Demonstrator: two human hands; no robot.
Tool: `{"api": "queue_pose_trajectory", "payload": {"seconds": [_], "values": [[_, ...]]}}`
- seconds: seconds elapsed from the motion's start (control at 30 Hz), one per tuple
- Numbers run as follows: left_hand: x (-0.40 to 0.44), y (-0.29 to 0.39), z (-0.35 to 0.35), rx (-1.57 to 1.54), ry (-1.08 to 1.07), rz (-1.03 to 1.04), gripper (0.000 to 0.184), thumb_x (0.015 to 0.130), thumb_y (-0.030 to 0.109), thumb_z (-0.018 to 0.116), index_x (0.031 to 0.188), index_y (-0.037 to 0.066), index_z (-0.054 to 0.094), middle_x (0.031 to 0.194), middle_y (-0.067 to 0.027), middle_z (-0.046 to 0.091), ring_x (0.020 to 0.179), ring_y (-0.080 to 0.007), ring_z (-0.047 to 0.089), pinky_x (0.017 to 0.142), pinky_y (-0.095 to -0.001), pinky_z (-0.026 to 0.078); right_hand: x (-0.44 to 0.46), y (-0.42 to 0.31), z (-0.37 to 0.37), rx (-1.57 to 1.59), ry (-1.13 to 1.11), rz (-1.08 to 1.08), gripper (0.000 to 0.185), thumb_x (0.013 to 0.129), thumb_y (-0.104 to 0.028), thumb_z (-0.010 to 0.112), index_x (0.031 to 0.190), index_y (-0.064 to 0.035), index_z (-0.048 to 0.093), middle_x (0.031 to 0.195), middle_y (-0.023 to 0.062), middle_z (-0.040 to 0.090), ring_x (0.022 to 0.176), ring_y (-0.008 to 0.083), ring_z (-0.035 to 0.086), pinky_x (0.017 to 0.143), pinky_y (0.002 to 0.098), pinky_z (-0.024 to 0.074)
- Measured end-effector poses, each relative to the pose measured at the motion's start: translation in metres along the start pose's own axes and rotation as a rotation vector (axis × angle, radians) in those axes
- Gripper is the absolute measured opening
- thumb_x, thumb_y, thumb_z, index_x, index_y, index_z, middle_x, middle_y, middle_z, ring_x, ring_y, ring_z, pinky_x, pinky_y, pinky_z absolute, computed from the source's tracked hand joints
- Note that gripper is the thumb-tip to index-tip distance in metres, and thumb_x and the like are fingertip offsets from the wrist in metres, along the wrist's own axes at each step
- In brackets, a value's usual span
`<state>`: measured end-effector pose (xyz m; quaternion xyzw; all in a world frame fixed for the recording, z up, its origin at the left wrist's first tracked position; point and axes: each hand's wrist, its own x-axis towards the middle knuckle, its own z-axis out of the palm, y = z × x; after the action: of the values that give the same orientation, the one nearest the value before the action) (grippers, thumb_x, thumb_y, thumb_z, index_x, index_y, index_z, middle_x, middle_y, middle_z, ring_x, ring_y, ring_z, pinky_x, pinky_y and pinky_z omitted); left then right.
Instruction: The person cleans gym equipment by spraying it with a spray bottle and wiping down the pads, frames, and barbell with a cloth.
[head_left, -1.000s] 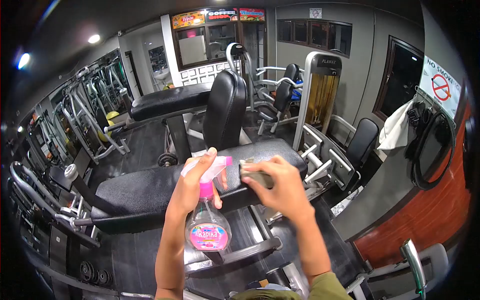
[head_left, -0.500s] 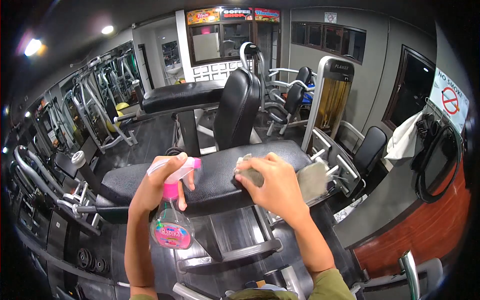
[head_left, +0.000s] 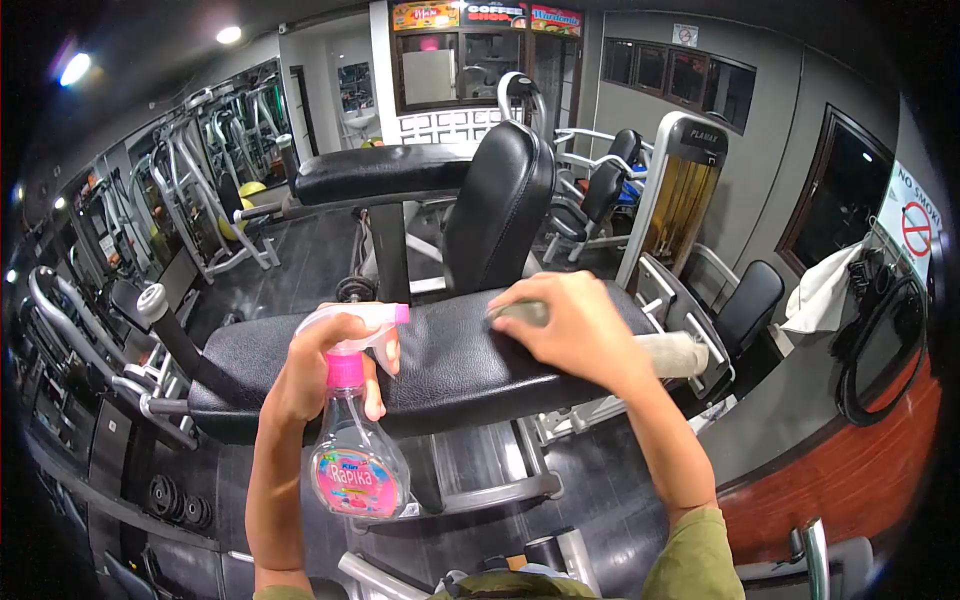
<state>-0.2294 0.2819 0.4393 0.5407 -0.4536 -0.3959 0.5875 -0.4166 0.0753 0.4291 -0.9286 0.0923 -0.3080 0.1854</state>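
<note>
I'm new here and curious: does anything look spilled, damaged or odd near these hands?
Nothing stands out. The left hand holds a clear plastic, pink-topped spray bottle nearly upright; the right hand holds a greyish-beige cloth over the long black padded bench, whose visible top shows no obvious tear or puddle.

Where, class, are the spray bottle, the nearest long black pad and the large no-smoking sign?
Spray bottle (head_left: pixel 354 432): head view, clear body above the label.
Long black pad (head_left: pixel 460 350): head view, bare top surface.
Large no-smoking sign (head_left: pixel 915 228): head view, crossed-out symbol.
</note>
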Motion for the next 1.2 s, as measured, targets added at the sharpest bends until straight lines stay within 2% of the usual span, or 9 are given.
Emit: {"api": "queue_pose_trajectory", "payload": {"seconds": [0.2,0.3,0.43,0.5,0.63,0.77,0.83,1.03,1.2], "values": [[-0.005,-0.001,0.001,-0.021,0.039,0.044,0.045,0.085,0.034,0.049,0.084,-0.01,0.057,0.077,-0.0211,0.062,0.042,-0.028,0.062,0.041,-0.0369,0.055,-0.018,0.016,-0.033,0.325,-0.283,-0.088,0.029,0.077,-0.011,0.072,0.106,-0.0071,0.074,0.108,0.0141,0.072,0.102,0.0269,0.069,0.094,0.0346,0.0509],[-0.005,0.003,0.006,0.024,0.003,0.034,0.045,0.085,0.035,0.049,0.084,-0.009,0.057,0.077,-0.0206,0.061,0.043,-0.0279,0.062,0.042,-0.0362,0.055,-0.021,0.038,-0.056,0.16,-0.198,0.083,0.027,0.078,-0.008,0.072,0.105,-0.0083,0.075,0.102,0.0135,0.073,0.098,0.0275,0.07,0.091,0.0351,0.052],[-0.006,0.005,0.009,0.04,-0.012,0.03,0.044,0.084,0.034,0.049,0.084,-0.009,0.057,0.077,-0.0206,0.061,0.042,-0.0282,0.062,0.041,-0.0351,0.053,0.006,0.031,-0.032,0.015,-0.172,0.025,0.022,0.079,-0.013,0.075,0.101,-0.0073,0.075,0.093,0.0175,0.072,0.088,0.0308,0.071,0.081,0.0364,0.0532],[-0.006,0.004,0.007,0.028,-0.014,0.04,0.043,0.084,0.033,0.048,0.083,-0.009,0.057,0.077,-0.0208,0.061,0.042,-0.0282,0.061,0.041,-0.0347,0.053,0.025,0.007,-0.012,0.059,-0.241,0.062,0.027,0.081,-0.013,0.073,0.106,-0.0033,0.072,0.095,0.0152,0.073,0.09,0.0255,0.072,0.084,0.031,0.0524],[-0.007,0.005,0.006,-0.011,0.008,0.085,0.043,0.084,0.032,0.048,0.083,-0.01,0.058,0.073,-0.0208,0.061,0.041,-0.0279,0.061,0.038,-0.0336,0.051,0.034,-0.02,0.013,0.296,-0.383,-0.081,0.027,0.081,-0.018,0.072,0.105,-0.0064,0.074,0.092,0.0206,0.072,0.085,0.0305,0.072,0.08,0.0348,0.0532],[-0.01,-0.001,0.0,-0.061,0.008,0.114,0.041,0.088,0.03,0.05,0.096,-0.008,0.062,0.076,-0.017,0.063,0.044,-0.0275,0.062,0.04,-0.033,0.05,0.031,0.008,-0.001,0.277,-0.319,-0.051,0.027,0.081,-0.018,0.074,0.106,-0.0098,0.075,0.096,0.0161,0.073,0.091,0.0283,0.072,0.085,0.0334,0.0532],[-0.013,-0.001,0.004,-0.073,0.065,0.152,0.038,0.087,0.029,0.053,0.094,-0.007,0.063,0.075,-0.016,0.063,0.043,-0.0274,0.062,0.039,-0.0324,0.049,0.032,0.029,-0.011,-0.001,-0.215,-0.028,0.023,0.08,-0.018,0.075,0.103,-0.016,0.076,0.096,0.0116,0.074,0.091,0.0273,0.072,0.086,0.0369,0.054],[-0.029,0.009,-0.003,0.114,0.207,0.141,0.039,0.086,0.034,0.054,0.086,-0.004,0.063,0.071,-0.014,0.063,0.041,-0.022,0.058,0.038,-0.0287,0.047,0.052,0.015,0.021,-0.047,-0.216,0.02,0.021,0.079,-0.02,0.074,0.1,-0.0153,0.076,0.094,0.0192,0.071,0.091,0.036,0.069,0.087,0.0412,0.0539],[-0.048,0.007,-0.042,0.102,0.215,0.164,0.044,0.084,0.034,0.05,0.082,-0.008,0.064,0.07,-0.0175,0.064,0.038,-0.0244,0.057,0.037,-0.0303,0.046,0.034,-0.025,0.038,0.08,-0.186,-0.212,0.018,0.081,-0.016,0.071,0.098,-0.0101,0.074,0.09,0.0201,0.071,0.088,0.0393,0.067,0.084,0.0441,0.0522]]}}
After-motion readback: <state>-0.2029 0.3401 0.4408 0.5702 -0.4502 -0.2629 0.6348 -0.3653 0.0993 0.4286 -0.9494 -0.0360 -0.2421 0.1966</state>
